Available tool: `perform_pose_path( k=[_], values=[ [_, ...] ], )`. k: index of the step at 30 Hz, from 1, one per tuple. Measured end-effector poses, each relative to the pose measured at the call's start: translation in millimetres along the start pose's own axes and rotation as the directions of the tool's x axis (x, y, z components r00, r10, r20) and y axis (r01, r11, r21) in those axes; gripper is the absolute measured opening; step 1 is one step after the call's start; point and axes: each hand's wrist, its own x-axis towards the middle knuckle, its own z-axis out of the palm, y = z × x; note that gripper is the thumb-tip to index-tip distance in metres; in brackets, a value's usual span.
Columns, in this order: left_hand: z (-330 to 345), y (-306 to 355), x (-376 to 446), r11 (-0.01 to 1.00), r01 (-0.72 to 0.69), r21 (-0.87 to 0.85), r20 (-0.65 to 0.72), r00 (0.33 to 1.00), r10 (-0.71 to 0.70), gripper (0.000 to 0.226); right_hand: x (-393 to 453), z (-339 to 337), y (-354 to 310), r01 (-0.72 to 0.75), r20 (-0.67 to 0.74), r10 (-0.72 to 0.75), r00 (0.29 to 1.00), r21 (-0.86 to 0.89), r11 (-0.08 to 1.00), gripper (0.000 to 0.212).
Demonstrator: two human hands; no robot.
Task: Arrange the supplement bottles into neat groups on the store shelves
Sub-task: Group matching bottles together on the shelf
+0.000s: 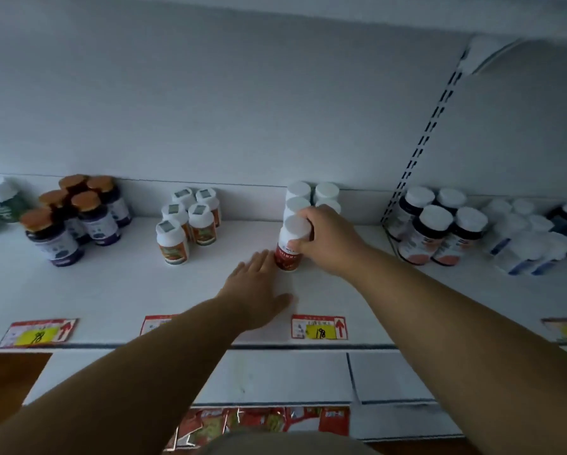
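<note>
Head view: red-label bottle (288, 247) gripped by right hand (328, 241) near cap, steadied by flat, spread left hand (259, 287), for alignment with white-capped group (311, 198) on shelf (111, 290).

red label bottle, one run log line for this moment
right hand grips red label bottle | left hand flat beside it | shelf

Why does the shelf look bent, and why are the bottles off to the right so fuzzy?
Head view: the wide-angle lens bows the shelf and slotted upright; dim, bluish light; the white bottles at far right smear into blur, while the red-labelled bottle the right hand grips stays sharper.
</note>
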Motion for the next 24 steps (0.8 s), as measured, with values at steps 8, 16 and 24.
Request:
perform_pose_path(
  k=[8, 16, 24],
  values=[
    [11, -32, 25, 0.979, -0.199, 0.047, 0.031, 0.98, 0.198, 0.087, -4, 17, -15, -0.124, -0.164, 0.115, 0.98, -0.046, 0.991, 0.039],
    [6, -31, 30, 0.968, -0.248, 0.04, 0.052, 0.968, 0.246, 0.086, -10, 14, -18, -0.206, -0.165, 0.198, 0.966, -0.032, 0.978, 0.036],
    [-2, -8, -21, 0.986, -0.154, 0.055, -0.042, 0.987, 0.157, 0.082, -40, 11, -21, -0.108, -0.213, 0.089, 0.973, -0.08, 0.991, 0.054]
  ],
)
